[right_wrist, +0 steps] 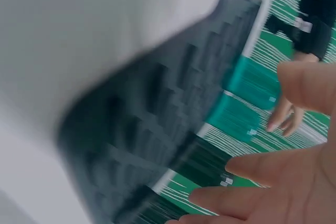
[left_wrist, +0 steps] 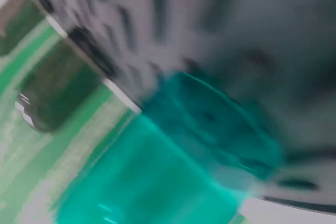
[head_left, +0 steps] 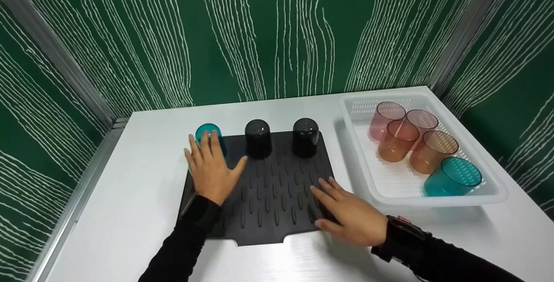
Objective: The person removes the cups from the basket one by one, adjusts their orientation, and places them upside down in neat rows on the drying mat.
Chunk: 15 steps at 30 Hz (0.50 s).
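Note:
My left hand (head_left: pixel 212 171), fingers spread, is over the left side of a black ridged mat (head_left: pixel 277 186), in front of an upside-down teal cup (head_left: pixel 208 126). The right wrist view shows two teal cups, one nearer teal cup (right_wrist: pixel 233 116) and one teal cup (right_wrist: pixel 255 82) beside the left hand; the head view mostly hides the second. Whether the left hand touches a cup is unclear. Two dark cups (head_left: pixel 258 139) stand upside down along the mat's far edge. My right hand (head_left: pixel 352 217), fingers extended and holding nothing, is by the mat's right front corner.
To the right, a white perforated basket (head_left: pixel 359 156) holds several pink and orange cups (head_left: pixel 399 141) and a tilted teal cup (head_left: pixel 452 178). Everything sits on a white table (head_left: pixel 130 186), with green, white-lined panels (head_left: pixel 259 35) around its back and sides.

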Each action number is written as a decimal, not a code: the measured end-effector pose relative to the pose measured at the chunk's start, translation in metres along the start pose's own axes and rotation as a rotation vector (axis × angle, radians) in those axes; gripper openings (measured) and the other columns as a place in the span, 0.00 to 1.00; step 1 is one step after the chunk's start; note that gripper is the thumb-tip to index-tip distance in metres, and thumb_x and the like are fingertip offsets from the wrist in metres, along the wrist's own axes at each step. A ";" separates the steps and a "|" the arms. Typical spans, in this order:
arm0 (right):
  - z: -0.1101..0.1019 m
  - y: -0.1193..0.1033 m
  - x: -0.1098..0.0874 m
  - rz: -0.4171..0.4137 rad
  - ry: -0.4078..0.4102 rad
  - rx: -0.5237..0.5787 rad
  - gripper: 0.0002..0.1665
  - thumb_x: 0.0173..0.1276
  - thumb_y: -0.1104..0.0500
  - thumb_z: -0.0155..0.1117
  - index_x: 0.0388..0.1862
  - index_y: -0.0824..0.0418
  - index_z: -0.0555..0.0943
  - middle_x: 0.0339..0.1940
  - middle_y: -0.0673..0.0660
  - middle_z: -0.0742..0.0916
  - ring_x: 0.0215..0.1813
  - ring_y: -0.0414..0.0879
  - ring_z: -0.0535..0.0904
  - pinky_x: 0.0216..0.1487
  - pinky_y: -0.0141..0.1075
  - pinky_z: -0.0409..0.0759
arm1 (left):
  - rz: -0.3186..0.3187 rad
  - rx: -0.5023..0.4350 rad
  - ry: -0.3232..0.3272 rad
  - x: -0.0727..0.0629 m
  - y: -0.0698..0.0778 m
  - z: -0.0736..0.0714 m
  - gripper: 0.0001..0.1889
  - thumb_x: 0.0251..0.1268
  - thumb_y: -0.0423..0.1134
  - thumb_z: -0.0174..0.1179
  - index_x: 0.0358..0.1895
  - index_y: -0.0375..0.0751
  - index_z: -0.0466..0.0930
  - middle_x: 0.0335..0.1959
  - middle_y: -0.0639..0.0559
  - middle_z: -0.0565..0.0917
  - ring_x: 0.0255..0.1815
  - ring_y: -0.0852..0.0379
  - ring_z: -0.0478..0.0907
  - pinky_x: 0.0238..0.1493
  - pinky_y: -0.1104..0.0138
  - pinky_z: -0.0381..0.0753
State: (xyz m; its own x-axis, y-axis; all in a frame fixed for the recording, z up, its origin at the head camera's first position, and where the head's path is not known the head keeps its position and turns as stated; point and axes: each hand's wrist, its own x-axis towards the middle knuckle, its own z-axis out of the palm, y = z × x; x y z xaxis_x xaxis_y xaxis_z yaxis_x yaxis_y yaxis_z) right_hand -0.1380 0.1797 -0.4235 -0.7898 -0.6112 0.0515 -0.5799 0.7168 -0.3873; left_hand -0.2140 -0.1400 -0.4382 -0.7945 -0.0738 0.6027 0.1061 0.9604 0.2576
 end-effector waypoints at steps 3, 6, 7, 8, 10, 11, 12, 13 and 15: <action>-0.018 -0.005 0.001 0.016 0.076 -0.002 0.42 0.73 0.42 0.57 0.77 0.60 0.59 0.77 0.66 0.62 0.77 0.66 0.55 0.70 0.62 0.62 | 0.068 -0.014 0.019 -0.005 0.023 0.002 0.51 0.58 0.65 0.62 0.74 0.32 0.55 0.74 0.33 0.61 0.78 0.30 0.47 0.74 0.38 0.49; -0.036 -0.003 0.002 0.052 0.154 -0.020 0.43 0.72 0.42 0.58 0.78 0.57 0.57 0.78 0.65 0.61 0.78 0.64 0.56 0.69 0.63 0.63 | 0.135 -0.075 -0.010 -0.014 0.048 0.004 0.49 0.61 0.62 0.60 0.75 0.31 0.53 0.75 0.34 0.59 0.78 0.30 0.48 0.75 0.40 0.51; -0.042 -0.001 0.002 0.064 0.176 -0.027 0.43 0.72 0.42 0.59 0.79 0.56 0.56 0.78 0.65 0.61 0.78 0.64 0.56 0.68 0.63 0.63 | 0.153 -0.103 -0.034 -0.017 0.056 0.005 0.48 0.62 0.61 0.60 0.75 0.31 0.52 0.75 0.34 0.59 0.78 0.31 0.48 0.75 0.40 0.51; -0.047 0.000 0.002 0.077 0.197 -0.032 0.44 0.71 0.42 0.59 0.79 0.55 0.56 0.78 0.65 0.61 0.78 0.64 0.56 0.68 0.64 0.64 | 0.168 -0.134 -0.061 -0.021 0.064 0.005 0.48 0.63 0.60 0.60 0.75 0.31 0.52 0.76 0.34 0.58 0.78 0.31 0.48 0.75 0.40 0.51; -0.057 0.005 0.004 0.082 0.247 -0.036 0.43 0.71 0.45 0.61 0.78 0.56 0.57 0.77 0.67 0.62 0.77 0.66 0.56 0.68 0.64 0.64 | 0.187 -0.208 -0.135 -0.028 0.081 0.006 0.48 0.64 0.59 0.59 0.75 0.31 0.50 0.77 0.35 0.56 0.78 0.32 0.47 0.75 0.41 0.52; -0.061 0.007 0.004 0.083 0.270 -0.036 0.43 0.71 0.46 0.61 0.78 0.57 0.58 0.77 0.68 0.63 0.77 0.66 0.57 0.68 0.64 0.63 | 0.190 -0.246 -0.183 -0.031 0.089 0.006 0.48 0.65 0.59 0.58 0.76 0.31 0.49 0.77 0.35 0.55 0.78 0.32 0.47 0.75 0.41 0.52; -0.065 0.009 0.005 0.083 0.294 -0.039 0.42 0.71 0.46 0.62 0.78 0.58 0.58 0.76 0.68 0.64 0.76 0.67 0.57 0.68 0.64 0.63 | 0.188 -0.284 -0.237 -0.035 0.097 0.005 0.48 0.66 0.60 0.58 0.76 0.32 0.49 0.78 0.36 0.53 0.79 0.33 0.45 0.75 0.41 0.52; -0.069 0.012 0.005 0.083 0.317 -0.038 0.41 0.71 0.48 0.62 0.77 0.58 0.59 0.76 0.68 0.65 0.76 0.67 0.57 0.69 0.64 0.62 | 0.180 -0.322 -0.298 -0.038 0.105 0.005 0.48 0.66 0.61 0.57 0.77 0.33 0.48 0.78 0.37 0.52 0.79 0.34 0.44 0.75 0.41 0.52; -0.076 0.016 0.005 0.075 0.365 -0.037 0.40 0.70 0.50 0.63 0.76 0.60 0.61 0.74 0.68 0.67 0.75 0.68 0.60 0.69 0.64 0.62 | 0.152 -0.397 -0.426 -0.045 0.121 0.005 0.48 0.66 0.63 0.54 0.77 0.35 0.46 0.79 0.40 0.50 0.80 0.37 0.43 0.75 0.42 0.52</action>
State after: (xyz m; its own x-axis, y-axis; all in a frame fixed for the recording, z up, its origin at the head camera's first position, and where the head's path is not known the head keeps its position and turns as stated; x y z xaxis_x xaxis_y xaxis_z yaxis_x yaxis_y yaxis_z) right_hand -0.1668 0.2135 -0.3600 -0.8457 -0.4011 0.3519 -0.5192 0.7709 -0.3690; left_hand -0.1688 -0.0191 -0.4376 -0.9140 0.2490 0.3204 0.3871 0.7721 0.5041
